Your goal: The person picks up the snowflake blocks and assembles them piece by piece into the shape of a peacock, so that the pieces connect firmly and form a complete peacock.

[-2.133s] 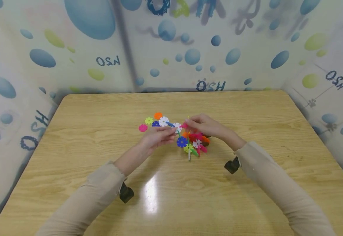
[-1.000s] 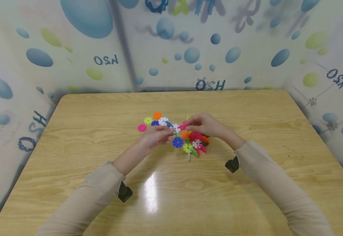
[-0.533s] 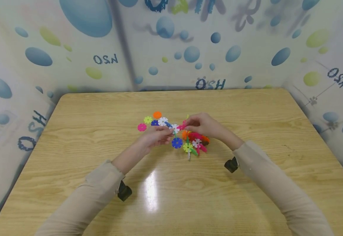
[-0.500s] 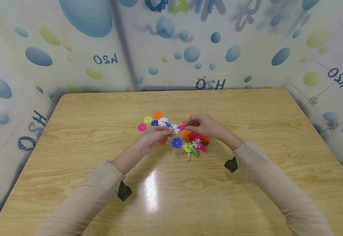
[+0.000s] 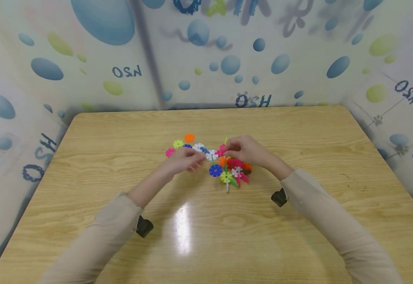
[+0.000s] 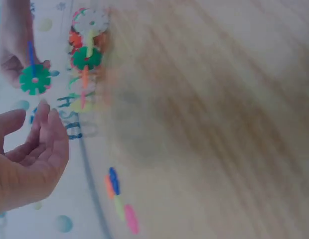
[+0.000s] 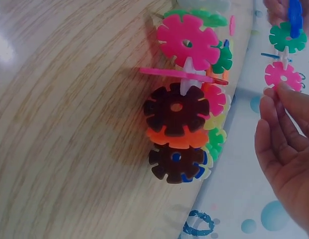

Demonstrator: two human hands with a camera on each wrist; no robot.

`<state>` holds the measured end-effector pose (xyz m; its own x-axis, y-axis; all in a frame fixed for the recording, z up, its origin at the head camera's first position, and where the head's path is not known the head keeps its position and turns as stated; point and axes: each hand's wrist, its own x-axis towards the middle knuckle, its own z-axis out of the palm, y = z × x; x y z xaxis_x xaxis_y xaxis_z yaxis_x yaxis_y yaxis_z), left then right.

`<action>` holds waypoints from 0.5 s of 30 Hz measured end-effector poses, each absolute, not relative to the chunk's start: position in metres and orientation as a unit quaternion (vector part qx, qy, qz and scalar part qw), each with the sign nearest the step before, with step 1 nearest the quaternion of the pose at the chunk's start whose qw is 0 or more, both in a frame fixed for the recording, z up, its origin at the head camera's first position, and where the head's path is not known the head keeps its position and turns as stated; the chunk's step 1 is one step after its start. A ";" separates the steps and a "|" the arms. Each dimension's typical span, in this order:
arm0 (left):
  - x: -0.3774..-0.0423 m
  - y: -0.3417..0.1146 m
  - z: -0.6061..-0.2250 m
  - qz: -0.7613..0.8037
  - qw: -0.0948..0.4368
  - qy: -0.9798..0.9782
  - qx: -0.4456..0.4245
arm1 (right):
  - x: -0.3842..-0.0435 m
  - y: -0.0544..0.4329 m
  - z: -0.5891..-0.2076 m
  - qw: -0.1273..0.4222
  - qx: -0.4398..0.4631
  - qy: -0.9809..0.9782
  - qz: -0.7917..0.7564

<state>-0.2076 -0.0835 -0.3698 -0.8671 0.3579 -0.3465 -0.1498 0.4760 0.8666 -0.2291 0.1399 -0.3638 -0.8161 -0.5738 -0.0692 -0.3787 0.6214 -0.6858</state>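
Note:
My right hand (image 5: 247,150) pinches a pink notched snowflake disc (image 7: 282,74) at one end of a small joined piece. That piece has white (image 5: 212,155), green (image 7: 287,37) and blue (image 5: 215,170) discs slotted together, held above the table. My left hand (image 5: 183,159) is just left of the piece. In the left wrist view its thumb and fingers stand apart with a gap between them, just below the green disc. A larger joined cluster of discs (image 7: 177,107), in brown, pink, orange and other colours, stands on the table below my right hand.
Loose discs lie on the wooden table (image 5: 206,236) beyond my left hand: orange (image 5: 189,138), yellow-green (image 5: 178,144), blue and pink (image 5: 170,152). A patterned wall (image 5: 206,59) rises behind the table's far edge.
My left hand has let go of the joined piece and drawn slightly left, partly covering the pink disc on the table. The right hand stays nearly in place, still pinching the piece.

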 end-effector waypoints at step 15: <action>-0.213 -0.055 -0.354 0.212 0.063 0.933 0.283 | -0.226 0.136 -0.369 0.105 -0.326 0.882 -0.324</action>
<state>-0.2132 -0.0551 -0.3543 -0.8314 0.5556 0.0024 0.5020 0.7492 0.4322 -0.2259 0.1360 -0.3686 -0.7650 -0.6436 0.0254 -0.5072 0.5776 -0.6397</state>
